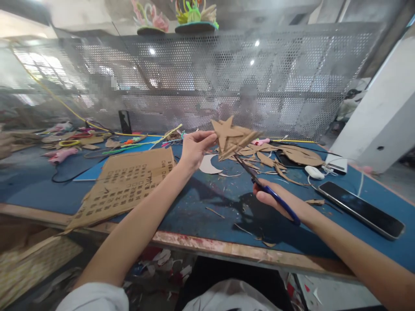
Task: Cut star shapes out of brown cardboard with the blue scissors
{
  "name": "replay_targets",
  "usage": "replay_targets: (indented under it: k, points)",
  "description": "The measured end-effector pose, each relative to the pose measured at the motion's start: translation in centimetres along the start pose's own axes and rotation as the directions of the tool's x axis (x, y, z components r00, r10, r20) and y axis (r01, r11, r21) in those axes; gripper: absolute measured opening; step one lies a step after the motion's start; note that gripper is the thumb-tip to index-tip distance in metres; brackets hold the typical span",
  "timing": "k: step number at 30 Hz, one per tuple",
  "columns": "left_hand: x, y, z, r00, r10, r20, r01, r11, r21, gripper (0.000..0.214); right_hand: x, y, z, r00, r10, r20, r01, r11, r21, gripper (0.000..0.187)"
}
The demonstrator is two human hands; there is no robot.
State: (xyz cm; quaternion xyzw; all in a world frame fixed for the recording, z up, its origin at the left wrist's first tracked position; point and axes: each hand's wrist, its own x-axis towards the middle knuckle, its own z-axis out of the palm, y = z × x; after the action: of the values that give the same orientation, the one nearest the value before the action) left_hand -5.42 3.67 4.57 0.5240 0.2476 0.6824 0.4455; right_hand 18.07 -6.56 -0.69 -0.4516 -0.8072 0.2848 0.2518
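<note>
Pinched in my left hand (196, 149) is a cardboard star (226, 133), held up above the middle of the table. A second piece of cardboard (241, 139) sits right behind the star; whether the two are joined I cannot tell. My right hand (270, 196) grips scissors (275, 196) with blue handles. Their dark blades point up and left, close to the lower edge of the cardboard behind the star. Beyond my left wrist lies a white crescent shape (210, 165) on the blue tabletop (194, 207).
A printed cardboard sheet (129, 181) overhangs the front edge at left. Cardboard scraps (266, 157) pile up at the back right, near a phone (361, 209) and a white charger (314, 172). Pink glue guns (60, 155) trail cables. A perforated metal screen (194, 86) stands behind.
</note>
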Motion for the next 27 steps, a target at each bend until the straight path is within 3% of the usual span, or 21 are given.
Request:
replay_targets:
  k: [3,7,12,18,27]
  points:
    - [-1.0,-0.1,1.2,0.993,-0.053,-0.102,0.038,0.989,-0.14,0.024,0.1,0.3,0.4,0.999,-0.04,-0.016,0.041,0.997,0.064,0.056]
    - [-2.7,-0.7,2.9,0.989,-0.116,-0.089,0.093,0.968,-0.232,0.026,0.1,0.6,1.0,0.995,-0.08,-0.067,0.094,0.966,0.242,0.059]
    - [-3.5,-0.9,3.3,0.987,-0.124,-0.103,0.1,0.973,-0.207,0.023,0.1,0.6,1.1,0.995,-0.072,-0.068,0.089,0.954,0.286,0.061]
    - [-3.4,-0.9,3.2,0.982,-0.054,-0.179,0.02,0.982,-0.189,0.022,-0.1,0.2,0.9,0.997,-0.076,-0.021,0.078,0.922,0.379,0.056]
    - [-4.8,-0.8,4.6,0.962,-0.088,-0.26,0.007,0.955,-0.297,0.024,-0.2,-0.1,1.3,0.994,-0.111,-0.014,0.108,0.921,0.374,0.054]
